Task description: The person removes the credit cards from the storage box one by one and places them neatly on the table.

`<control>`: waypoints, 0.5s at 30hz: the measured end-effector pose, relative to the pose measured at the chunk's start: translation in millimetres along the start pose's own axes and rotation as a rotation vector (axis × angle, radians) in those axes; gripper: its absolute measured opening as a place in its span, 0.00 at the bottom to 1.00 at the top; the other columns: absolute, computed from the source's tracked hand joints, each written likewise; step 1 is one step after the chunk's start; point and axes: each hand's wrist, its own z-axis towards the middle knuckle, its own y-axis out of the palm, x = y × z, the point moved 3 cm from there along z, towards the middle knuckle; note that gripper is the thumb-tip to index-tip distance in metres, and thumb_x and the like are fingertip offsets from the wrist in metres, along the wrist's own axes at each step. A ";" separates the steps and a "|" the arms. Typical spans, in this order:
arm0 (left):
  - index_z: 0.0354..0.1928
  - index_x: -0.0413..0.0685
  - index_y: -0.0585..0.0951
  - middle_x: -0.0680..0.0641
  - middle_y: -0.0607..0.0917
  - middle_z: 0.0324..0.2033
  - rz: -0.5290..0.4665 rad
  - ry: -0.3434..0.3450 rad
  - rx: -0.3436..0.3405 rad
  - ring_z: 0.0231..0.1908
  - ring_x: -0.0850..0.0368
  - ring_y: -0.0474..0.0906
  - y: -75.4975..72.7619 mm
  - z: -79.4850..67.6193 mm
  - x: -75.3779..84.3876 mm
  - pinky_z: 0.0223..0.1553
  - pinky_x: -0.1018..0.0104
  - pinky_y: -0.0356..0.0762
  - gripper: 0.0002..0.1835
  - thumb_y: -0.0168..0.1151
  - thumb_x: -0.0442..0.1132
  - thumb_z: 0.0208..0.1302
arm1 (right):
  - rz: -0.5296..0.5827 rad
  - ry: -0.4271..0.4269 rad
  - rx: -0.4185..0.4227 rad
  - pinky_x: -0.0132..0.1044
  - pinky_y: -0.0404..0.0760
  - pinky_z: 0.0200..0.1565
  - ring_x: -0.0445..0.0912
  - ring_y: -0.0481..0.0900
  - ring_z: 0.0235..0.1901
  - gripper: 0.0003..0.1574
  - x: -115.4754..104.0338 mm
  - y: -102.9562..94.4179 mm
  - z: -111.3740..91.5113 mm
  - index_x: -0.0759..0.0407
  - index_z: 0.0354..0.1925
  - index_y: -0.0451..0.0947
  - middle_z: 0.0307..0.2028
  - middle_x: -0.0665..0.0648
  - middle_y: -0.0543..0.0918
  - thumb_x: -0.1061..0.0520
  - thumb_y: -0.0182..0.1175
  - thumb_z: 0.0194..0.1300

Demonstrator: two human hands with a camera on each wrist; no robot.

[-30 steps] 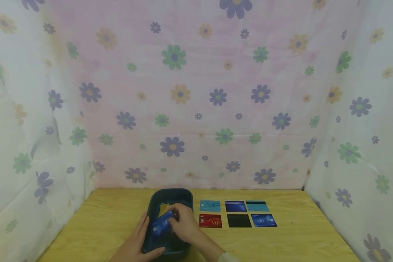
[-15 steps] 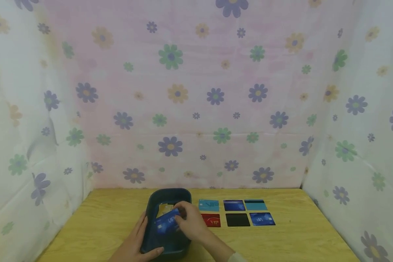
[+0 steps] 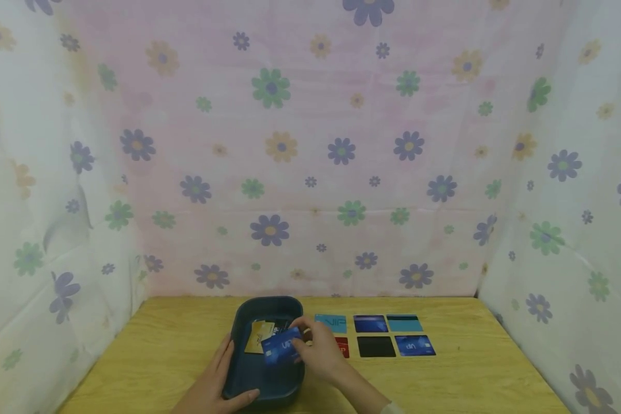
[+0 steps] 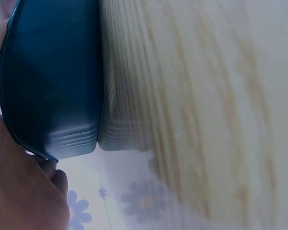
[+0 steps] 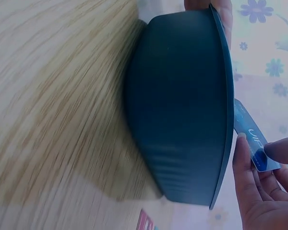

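In the head view a dark blue-green plastic tray (image 3: 261, 380) stands on the wooden table, left of the laid-out cards. My left hand (image 3: 209, 374) holds it by the left side, thumb over the near rim. Between thumb and fingers my right hand (image 3: 322, 352) pinches a blue VIP card (image 3: 279, 347), held tilted over the tray's right side. The right wrist view shows that blue card (image 5: 251, 138) just beyond the tray's rim. Inside the tray lie a gold card (image 3: 257, 338) and, partly hidden by the blue one, a dark card (image 3: 279, 328).
Two rows of cards lie right of the tray: a light-blue VIP card (image 3: 333, 323) and a red card (image 3: 344, 348) partly behind my right hand, a dark-blue card (image 3: 370, 324), a striped light-blue card (image 3: 405, 325), a black card (image 3: 376, 347) and a blue VIP card (image 3: 415, 345). Flowered cloth surrounds the table.
My right hand has moved right with the blue card, from over the tray's middle to its right side, uncovering more of the gold card and the dark one. The left hand keeps its hold.
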 end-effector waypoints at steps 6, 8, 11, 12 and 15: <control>0.81 0.34 0.44 0.34 0.42 0.81 -0.002 -0.012 -0.006 0.73 0.23 0.54 -0.4 -1.0 0.5 0.63 0.26 0.66 0.65 0.67 0.67 0.60 | 0.009 0.010 0.021 0.46 0.88 0.30 0.48 0.81 0.32 0.14 10.5 -13.0 -3.7 0.65 0.52 0.78 0.41 0.59 0.77 0.71 0.61 0.68; 0.81 0.34 0.44 0.35 0.41 0.81 -0.004 -0.014 -0.007 0.73 0.22 0.53 -0.9 -1.1 1.1 0.63 0.26 0.65 0.65 0.67 0.68 0.60 | 0.024 0.012 0.025 0.48 0.88 0.31 0.49 0.82 0.33 0.15 13.3 -16.2 -4.8 0.66 0.52 0.78 0.42 0.60 0.78 0.71 0.61 0.68; 0.81 0.34 0.44 0.35 0.41 0.81 0.000 -0.018 -0.008 0.73 0.23 0.53 -1.1 -1.2 1.6 0.63 0.26 0.65 0.65 0.67 0.68 0.60 | 0.045 0.007 0.023 0.49 0.88 0.33 0.50 0.83 0.36 0.15 15.8 -19.7 -6.2 0.68 0.53 0.77 0.43 0.61 0.78 0.72 0.61 0.68; 0.81 0.34 0.44 0.35 0.41 0.81 0.004 -0.018 -0.008 0.73 0.23 0.53 -0.9 -1.3 1.8 0.63 0.26 0.65 0.65 0.67 0.68 0.60 | 0.046 0.008 0.019 0.50 0.88 0.33 0.50 0.83 0.36 0.16 16.2 -20.6 -6.8 0.69 0.53 0.77 0.43 0.61 0.78 0.72 0.61 0.68; 0.80 0.34 0.45 0.35 0.41 0.81 0.013 -0.019 -0.006 0.74 0.24 0.53 -0.2 -1.8 1.8 0.63 0.26 0.65 0.65 0.67 0.69 0.59 | 0.039 0.013 0.010 0.51 0.88 0.34 0.51 0.84 0.37 0.16 15.3 -23.4 -8.8 0.71 0.54 0.76 0.43 0.62 0.78 0.73 0.60 0.68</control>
